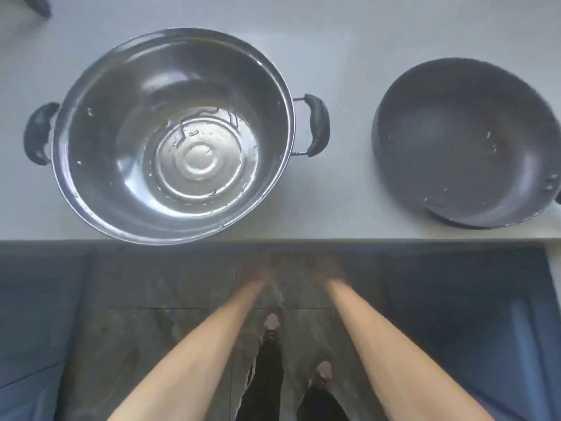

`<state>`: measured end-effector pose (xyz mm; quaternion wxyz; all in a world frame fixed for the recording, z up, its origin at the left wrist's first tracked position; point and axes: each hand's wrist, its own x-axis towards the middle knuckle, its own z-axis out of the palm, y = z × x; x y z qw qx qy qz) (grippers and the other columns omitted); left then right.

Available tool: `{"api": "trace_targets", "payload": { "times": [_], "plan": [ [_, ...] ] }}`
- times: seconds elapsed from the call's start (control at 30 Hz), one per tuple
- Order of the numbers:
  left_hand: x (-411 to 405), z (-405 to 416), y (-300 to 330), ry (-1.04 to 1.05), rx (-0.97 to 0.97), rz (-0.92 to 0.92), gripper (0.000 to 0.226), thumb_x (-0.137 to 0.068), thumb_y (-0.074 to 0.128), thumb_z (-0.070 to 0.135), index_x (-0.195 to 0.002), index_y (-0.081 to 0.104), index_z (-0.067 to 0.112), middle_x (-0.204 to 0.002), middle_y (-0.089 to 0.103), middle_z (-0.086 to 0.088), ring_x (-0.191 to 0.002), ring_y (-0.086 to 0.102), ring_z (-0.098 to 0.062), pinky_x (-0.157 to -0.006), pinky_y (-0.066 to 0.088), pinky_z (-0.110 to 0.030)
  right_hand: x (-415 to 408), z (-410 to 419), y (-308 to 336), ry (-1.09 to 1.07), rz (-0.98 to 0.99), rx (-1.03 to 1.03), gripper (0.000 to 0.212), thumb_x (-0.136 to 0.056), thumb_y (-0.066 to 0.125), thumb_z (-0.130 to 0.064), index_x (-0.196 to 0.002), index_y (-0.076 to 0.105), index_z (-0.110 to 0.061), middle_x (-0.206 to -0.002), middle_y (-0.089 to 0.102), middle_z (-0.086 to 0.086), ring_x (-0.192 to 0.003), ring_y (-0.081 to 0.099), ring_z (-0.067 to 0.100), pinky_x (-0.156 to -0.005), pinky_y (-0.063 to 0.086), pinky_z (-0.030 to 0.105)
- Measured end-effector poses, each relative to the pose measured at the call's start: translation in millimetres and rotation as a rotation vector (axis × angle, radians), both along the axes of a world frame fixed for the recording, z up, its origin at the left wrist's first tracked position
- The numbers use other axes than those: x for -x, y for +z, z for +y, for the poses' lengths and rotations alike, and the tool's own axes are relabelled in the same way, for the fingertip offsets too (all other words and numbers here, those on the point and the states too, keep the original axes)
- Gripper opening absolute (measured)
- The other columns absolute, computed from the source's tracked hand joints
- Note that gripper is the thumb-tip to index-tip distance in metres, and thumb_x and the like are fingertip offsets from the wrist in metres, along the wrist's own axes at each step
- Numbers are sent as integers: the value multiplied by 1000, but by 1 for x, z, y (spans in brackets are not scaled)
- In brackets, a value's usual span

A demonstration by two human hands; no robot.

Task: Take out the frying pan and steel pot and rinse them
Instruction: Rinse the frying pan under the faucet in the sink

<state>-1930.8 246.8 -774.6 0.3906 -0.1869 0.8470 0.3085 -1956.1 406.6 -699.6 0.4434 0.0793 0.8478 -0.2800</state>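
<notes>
A wide steel pot (173, 135) with two black side handles stands upright on the grey counter at the left, wet inside with a little water at its bottom. To its right a dark frying pan (467, 144) sits upright, with water drops on its inner surface; its handle runs out of view at the right edge. My left hand (255, 267) and my right hand (323, 267) hover side by side just below the counter's front edge, apart from both vessels. Both hands are heavily blurred, so their fingers cannot be made out. Nothing shows in either hand.
The grey counter (334, 189) ends in a straight front edge across the middle of the view. Below it lie dark floor tiles (151, 299), dark blue cabinet fronts at both sides, and my feet. A dark object sits at the far top-left corner.
</notes>
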Motion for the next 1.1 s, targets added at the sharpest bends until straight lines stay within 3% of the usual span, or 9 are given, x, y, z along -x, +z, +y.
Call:
{"api": "trace_targets", "payload": {
  "times": [0.07,0.13,0.23,0.33,0.5,0.6,0.7,0.77,1.1],
  "plan": [
    [-11,8,41,72,-154,46,42,-90,50,40,-127,54,19,-136,53,-3,-118,54,-20,-103,41,-30,-17,6,22,51,-79,91,42,-97,44,-25,-137,42,-12,-140,44,1,-127,44,22,-95,34,23],
    [-28,14,100,93,-280,100,23,-93,52,34,-114,58,28,-127,61,-3,-99,61,-11,-92,46,-21,-34,25,57,94,-124,150,42,-94,47,-38,-133,50,-21,-138,51,-1,-124,49,19,-98,38,25],
    [-44,14,168,17,-431,113,14,-90,57,35,-96,63,47,-109,67,20,-81,65,-4,-65,48,-7,-52,77,120,133,-164,226,33,-85,54,-47,-114,62,-33,-122,64,-6,-108,59,7,-99,44,29],
    [-30,22,215,-36,-525,219,17,-86,61,36,-97,64,50,-98,65,34,-93,64,2,-80,47,-11,-59,128,192,-42,-102,219,16,-84,63,-38,-97,67,-32,-104,70,-5,-92,65,4,-86,50,26],
    [38,62,264,45,-620,458,25,-84,61,36,-103,54,49,-107,64,20,-88,61,5,-80,48,-18,-36,196,262,-389,314,123,12,-78,72,-18,-76,64,-27,-103,70,-4,-92,66,18,-87,49,28],
    [76,84,268,64,-564,511,36,-84,59,37,-119,51,38,-118,58,14,-99,61,-5,-90,49,-33,-7,230,270,-349,546,-88,20,-77,71,-19,-91,63,-31,-106,66,-5,-98,59,8,-87,41,22],
    [99,100,264,56,-461,524,46,-84,59,38,-128,46,34,-115,55,8,-104,59,-14,-92,45,-35,21,253,262,-99,722,-466,34,-76,65,-19,-110,61,-23,-121,55,0,-114,51,19,-97,39,35],
    [111,111,261,27,-392,564,40,-87,58,33,-126,47,34,-114,56,2,-103,59,-18,-89,45,-36,35,261,251,-8,706,-544,36,-78,62,-21,-114,57,-23,-126,52,1,-117,49,23,-99,34,37],
    [123,142,273,92,-191,642,27,-84,54,11,-103,63,28,-104,66,-2,-97,63,-23,-89,43,-33,52,322,230,30,612,-159,36,-82,62,-41,-115,48,-33,-109,66,-4,-95,59,22,-75,39,33]
  ]
}}
